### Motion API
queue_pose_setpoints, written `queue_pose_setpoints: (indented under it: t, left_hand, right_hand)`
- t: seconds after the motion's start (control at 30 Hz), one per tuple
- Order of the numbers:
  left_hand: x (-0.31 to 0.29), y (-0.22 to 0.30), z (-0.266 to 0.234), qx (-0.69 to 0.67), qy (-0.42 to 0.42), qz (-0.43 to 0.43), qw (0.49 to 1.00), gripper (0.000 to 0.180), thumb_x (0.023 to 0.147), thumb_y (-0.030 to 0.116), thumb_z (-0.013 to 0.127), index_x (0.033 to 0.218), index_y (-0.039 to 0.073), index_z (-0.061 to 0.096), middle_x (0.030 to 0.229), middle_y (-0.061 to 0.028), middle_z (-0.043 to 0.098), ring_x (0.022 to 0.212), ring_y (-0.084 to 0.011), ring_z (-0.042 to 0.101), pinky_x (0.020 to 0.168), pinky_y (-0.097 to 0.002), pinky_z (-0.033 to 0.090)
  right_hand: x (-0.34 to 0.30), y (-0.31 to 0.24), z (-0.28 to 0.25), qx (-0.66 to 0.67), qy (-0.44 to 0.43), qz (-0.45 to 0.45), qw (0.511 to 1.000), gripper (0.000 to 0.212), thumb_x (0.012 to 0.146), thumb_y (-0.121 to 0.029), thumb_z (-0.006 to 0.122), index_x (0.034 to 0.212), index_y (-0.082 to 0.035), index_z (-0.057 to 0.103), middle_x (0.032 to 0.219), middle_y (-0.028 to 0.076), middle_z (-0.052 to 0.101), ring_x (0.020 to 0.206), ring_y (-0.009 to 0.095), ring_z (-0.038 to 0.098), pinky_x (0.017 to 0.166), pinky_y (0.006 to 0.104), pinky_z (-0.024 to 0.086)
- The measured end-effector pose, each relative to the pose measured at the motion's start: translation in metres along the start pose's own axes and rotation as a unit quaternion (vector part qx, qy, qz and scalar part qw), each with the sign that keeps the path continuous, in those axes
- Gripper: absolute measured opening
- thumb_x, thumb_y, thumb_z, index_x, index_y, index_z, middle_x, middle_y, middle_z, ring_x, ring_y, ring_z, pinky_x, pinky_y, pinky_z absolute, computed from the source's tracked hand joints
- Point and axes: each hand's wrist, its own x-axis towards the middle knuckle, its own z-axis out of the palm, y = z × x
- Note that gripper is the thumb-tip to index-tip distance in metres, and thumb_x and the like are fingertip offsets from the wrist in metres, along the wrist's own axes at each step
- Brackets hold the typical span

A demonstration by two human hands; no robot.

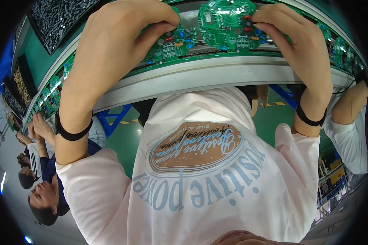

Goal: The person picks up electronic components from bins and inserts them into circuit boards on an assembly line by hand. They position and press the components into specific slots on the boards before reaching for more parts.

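Note:
Two green circuit boards lie side by side in front of me on the line. My left hand bends over the left circuit board, thumb and forefinger pinched together at its upper part. What that pinch holds, if anything, is hidden. At the right edge of the other circuit board, my right hand is pinched close beside two small red components. Any part between its fingertips is too small to make out. Blue, orange and dark components stand on both boards.
A pale metal rail runs along the line's near side. A black tray of small dark parts stands at the upper left, with a black bin of beige parts beyond. More boards continue rightward. Co-workers sit on both sides.

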Motion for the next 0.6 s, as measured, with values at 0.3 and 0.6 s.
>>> queue_pose_setpoints:
  t: [0.3,0.6]
  left_hand:
    - [0.011,-0.025,0.042,-0.231,0.260,0.234,0.908,0.014,0.081,0.001,0.074,0.094,0.001,0.070,0.092,-0.0111,0.072,0.084,-0.0313,0.070,0.073,-0.0377,0.056]
    - [0.017,-0.028,0.046,-0.244,0.279,0.271,0.888,0.013,0.080,0.002,0.073,0.092,0.001,0.069,0.089,-0.0115,0.071,0.082,-0.0337,0.069,0.071,-0.0406,0.056]
  right_hand:
    - [0.006,-0.011,-0.005,-0.066,-0.061,0.038,0.995,0.010,0.085,-0.001,0.072,0.095,0.000,0.069,0.093,0.012,0.070,0.076,0.032,0.070,0.063,0.0378,0.055]
    - [0.026,-0.021,-0.021,-0.094,-0.120,0.040,0.988,0.010,0.084,-0.001,0.073,0.094,0.000,0.070,0.091,0.012,0.071,0.074,0.031,0.070,0.062,0.0376,0.055]
